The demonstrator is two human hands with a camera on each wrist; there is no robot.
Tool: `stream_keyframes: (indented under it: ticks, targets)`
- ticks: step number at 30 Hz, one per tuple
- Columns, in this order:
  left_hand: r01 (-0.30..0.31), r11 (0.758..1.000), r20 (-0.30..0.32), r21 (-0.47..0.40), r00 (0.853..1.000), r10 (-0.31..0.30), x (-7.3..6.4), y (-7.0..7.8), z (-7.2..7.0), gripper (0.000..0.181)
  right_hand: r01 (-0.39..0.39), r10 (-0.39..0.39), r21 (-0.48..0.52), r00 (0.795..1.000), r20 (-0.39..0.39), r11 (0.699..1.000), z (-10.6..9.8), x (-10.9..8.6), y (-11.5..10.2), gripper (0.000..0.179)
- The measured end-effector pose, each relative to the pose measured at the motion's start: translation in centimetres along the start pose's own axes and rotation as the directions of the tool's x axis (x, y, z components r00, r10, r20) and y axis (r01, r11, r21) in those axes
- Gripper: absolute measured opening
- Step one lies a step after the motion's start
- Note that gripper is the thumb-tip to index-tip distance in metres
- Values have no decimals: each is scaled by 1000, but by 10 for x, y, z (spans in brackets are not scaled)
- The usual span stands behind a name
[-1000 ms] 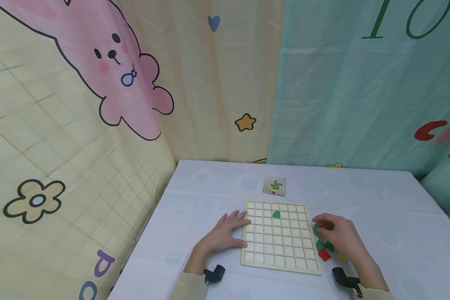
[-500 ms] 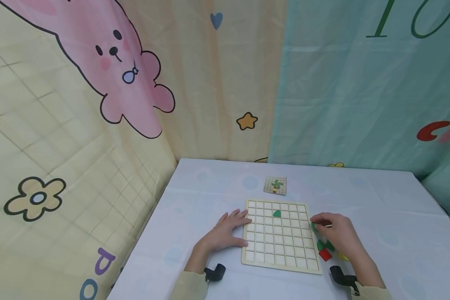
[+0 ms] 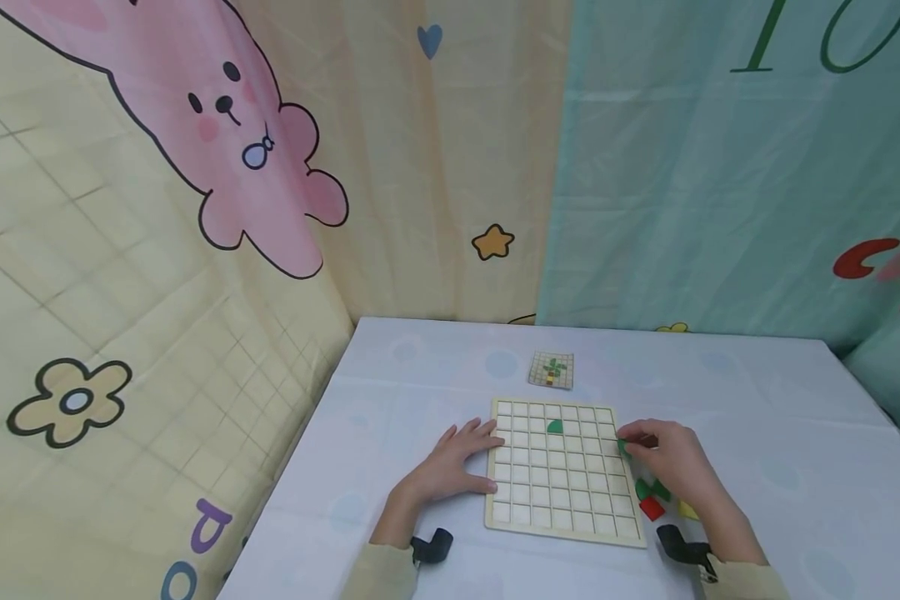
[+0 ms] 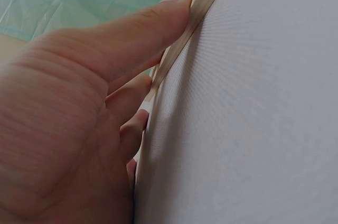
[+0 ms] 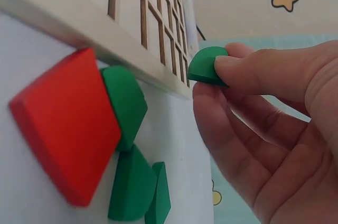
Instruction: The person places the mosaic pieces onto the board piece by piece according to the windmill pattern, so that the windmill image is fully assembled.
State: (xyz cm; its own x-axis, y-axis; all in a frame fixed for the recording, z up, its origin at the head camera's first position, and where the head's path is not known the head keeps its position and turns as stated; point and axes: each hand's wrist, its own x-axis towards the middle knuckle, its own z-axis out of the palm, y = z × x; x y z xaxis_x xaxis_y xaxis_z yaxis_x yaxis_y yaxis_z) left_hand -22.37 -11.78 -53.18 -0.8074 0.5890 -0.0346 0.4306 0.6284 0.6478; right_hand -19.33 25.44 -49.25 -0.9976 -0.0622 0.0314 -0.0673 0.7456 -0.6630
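Note:
A pale wooden grid board point(image 3: 566, 536) lies on the table, with one green quarter-round piece point(image 3: 555, 426) in a cell of an upper row. My left hand point(image 3: 457, 467) rests along the board's left edge, fingers spread and fairly straight; the left wrist view shows the thumb point(image 4: 153, 28) against the board's side. Between thumb and fingertips, my right hand point(image 3: 671, 458) pinches another green quarter-round block point(image 5: 206, 68), right beside the board's right edge. Below that hand lie a red square block point(image 5: 68, 129), several green blocks point(image 5: 132, 187) and a yellow piece point(image 3: 687, 510).
Behind the board lies a small pattern card point(image 3: 551, 370) with a gridded green plant picture. The white-covered table point(image 3: 390, 375) ends at a printed curtain point(image 3: 450, 167) at the back and left. A black wrist strap piece point(image 3: 432, 546) shows near the left sleeve.
My right hand has moved a little left and away from me, bringing the pinched green block up to the board's right edge. The left hand stays in place.

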Motion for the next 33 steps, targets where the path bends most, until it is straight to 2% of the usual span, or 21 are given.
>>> stream_keyframes:
  ticks: [3,18,33]
  targets:
    - [1,1000,-2,2,1000,-1,-1,1,0,74,-3,3,21,1000,8,1000,3,4,-2,20]
    - [-2,1000,-11,9,1000,2,1,-1,2,75,73,-75,93,997,23,993,17,22,-15,20]
    - [-11,1000,-9,13,1000,11,-1,0,1,75,98,-101,108,994,28,989,36,39,-31,17]
